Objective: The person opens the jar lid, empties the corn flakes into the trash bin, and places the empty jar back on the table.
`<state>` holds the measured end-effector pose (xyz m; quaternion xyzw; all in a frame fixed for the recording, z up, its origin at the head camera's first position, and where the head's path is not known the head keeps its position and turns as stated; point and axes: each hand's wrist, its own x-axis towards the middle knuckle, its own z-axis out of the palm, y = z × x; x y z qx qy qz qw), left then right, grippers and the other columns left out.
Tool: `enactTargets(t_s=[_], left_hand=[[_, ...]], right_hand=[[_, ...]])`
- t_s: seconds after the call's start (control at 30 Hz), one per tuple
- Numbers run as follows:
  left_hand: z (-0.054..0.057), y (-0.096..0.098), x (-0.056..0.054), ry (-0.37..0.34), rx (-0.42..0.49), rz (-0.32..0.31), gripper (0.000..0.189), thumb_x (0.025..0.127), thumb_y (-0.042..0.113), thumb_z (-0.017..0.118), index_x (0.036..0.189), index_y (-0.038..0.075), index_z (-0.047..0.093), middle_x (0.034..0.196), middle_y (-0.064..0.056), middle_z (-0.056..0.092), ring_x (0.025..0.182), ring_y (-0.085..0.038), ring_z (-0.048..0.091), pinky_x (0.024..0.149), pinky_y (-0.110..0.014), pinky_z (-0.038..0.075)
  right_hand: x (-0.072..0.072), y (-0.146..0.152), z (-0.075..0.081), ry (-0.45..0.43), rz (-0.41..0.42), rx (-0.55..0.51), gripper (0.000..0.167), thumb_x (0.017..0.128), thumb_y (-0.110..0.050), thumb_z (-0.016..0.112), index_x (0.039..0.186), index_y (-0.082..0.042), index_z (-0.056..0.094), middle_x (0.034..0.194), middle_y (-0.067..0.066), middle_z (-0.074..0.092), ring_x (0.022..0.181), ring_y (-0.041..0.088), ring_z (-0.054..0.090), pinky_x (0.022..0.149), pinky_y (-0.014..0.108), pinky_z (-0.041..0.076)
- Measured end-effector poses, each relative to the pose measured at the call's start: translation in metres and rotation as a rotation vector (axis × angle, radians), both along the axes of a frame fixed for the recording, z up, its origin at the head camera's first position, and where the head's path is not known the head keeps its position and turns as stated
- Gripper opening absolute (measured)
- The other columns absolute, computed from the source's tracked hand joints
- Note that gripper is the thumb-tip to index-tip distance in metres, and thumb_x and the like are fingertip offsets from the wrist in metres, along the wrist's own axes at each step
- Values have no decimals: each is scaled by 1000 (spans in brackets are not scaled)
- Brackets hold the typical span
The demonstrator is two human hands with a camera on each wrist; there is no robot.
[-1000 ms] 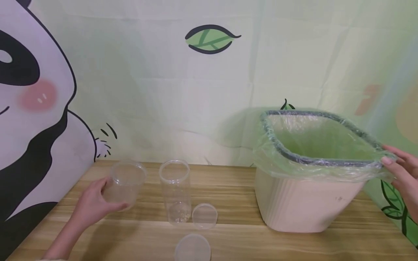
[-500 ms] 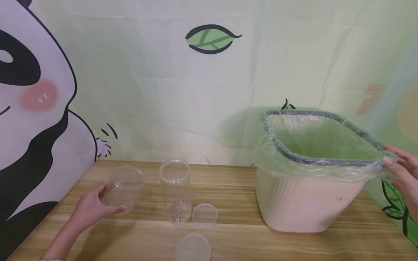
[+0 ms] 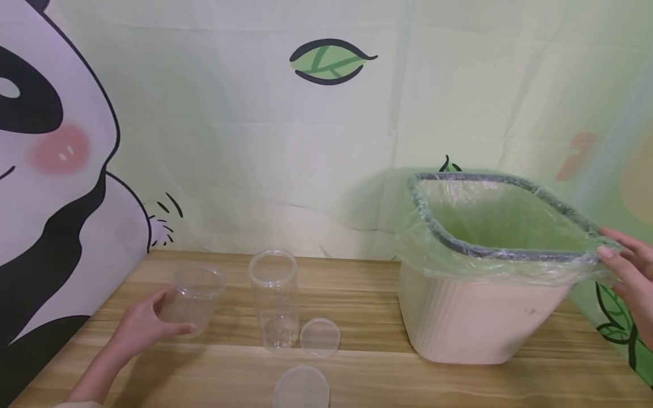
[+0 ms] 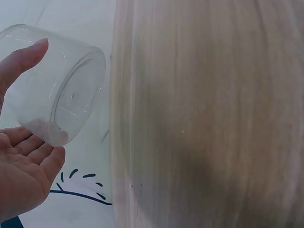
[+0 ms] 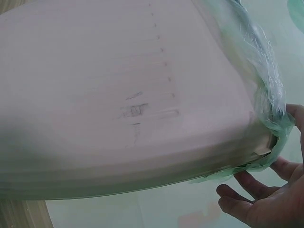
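Note:
My left hand (image 3: 148, 320) grips a clear, wide plastic jar (image 3: 196, 300) by its side, at the left of the table. In the left wrist view, thumb and fingers lie on opposite sides of the jar (image 4: 57, 80), and its base shows apart from the table. At the right, my right hand (image 3: 630, 272) pinches the corner of a trash bin's dark rim, over its green plastic liner. The right wrist view shows the pale bin (image 5: 118, 95) close up, with the right hand (image 5: 270, 194) at the liner-covered corner. The bin (image 3: 484, 317) stands tilted on the table.
A tall clear plastic jar (image 3: 275, 300) stands upright left of the bin. Two round translucent lids, a smaller lid (image 3: 320, 338) and a larger lid (image 3: 302, 388), lie flat on the wooden table (image 3: 367, 379). Behind hangs a panda-and-leaf backdrop (image 3: 245, 141).
My left hand has lowered the wide jar slightly and shifted it a little left. The right hand, bin, tall jar and lids have stayed in place.

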<state>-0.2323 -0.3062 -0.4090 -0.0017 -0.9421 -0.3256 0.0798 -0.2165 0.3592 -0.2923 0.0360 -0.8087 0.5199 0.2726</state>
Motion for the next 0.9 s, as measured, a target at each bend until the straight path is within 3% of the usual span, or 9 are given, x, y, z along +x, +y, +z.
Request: enactTargets(t_s=[0.1,0.2,0.27,0.37,0.47,0.5,0.63,0.8,0.9], left_hand=[[-2,-1,-1,-19,6,-5,102,61,41,81,131,-16,32,127,-36,41,111,-48,43,88,-57,38],[-4,-1,-2,-26,4,-11,101,61,41,81,130,-16,33,127,-36,41,111,-49,43,88,-57,38],[-5,-2,-3,-32,7,-16,101,62,41,81,130,-16,33,127,-36,41,112,-49,43,88,-56,38],[-7,-2,-5,-40,10,-22,101,62,41,80,130,-15,32,127,-36,41,112,-49,43,88,-56,39],[-7,-2,-6,-46,15,-26,101,61,41,81,130,-16,32,127,-36,41,112,-49,43,89,-56,39],[-7,-2,-6,-45,18,-27,101,61,41,81,130,-16,32,127,-36,41,112,-49,43,89,-56,39],[-8,-2,-7,-32,14,-38,99,61,40,81,129,-15,34,126,-35,43,110,-48,45,88,-55,40],[-9,-2,-9,-32,21,-54,97,62,38,81,128,-16,34,126,-35,42,111,-48,45,88,-55,39],[-10,-3,-10,-45,35,-58,97,63,38,81,128,-16,34,127,-36,41,112,-48,43,89,-56,38]], right_hand=[[0,0,0,7,14,-6,46,96,-13,41,139,-29,35,101,-22,43,88,-10,43,97,21,22],[-5,8,-7,5,7,14,48,96,-13,41,141,-28,32,103,-22,42,92,-9,41,108,36,13],[-10,17,-13,-5,-5,49,48,97,-15,40,142,-28,29,108,-23,39,97,-8,38,107,55,-1],[-26,36,-27,18,-15,-20,48,95,-16,46,141,-21,34,119,-15,42,101,-5,40,109,51,-2],[-31,46,-33,11,-7,-23,48,95,-16,46,142,-20,33,125,-12,41,107,-3,40,108,52,-2],[-34,49,-36,30,0,-52,48,94,-14,47,141,-18,35,127,-10,41,108,-3,40,110,46,-3],[-32,50,-35,-1,11,23,49,96,-15,42,143,-22,29,132,-10,37,119,2,36,108,53,-2],[-50,73,-52,6,-31,17,50,95,-20,47,142,-21,31,145,-3,27,126,7,31,110,46,0],[-55,82,-56,0,-20,17,50,95,-20,47,142,-23,31,147,-2,25,130,10,28,108,52,0]])
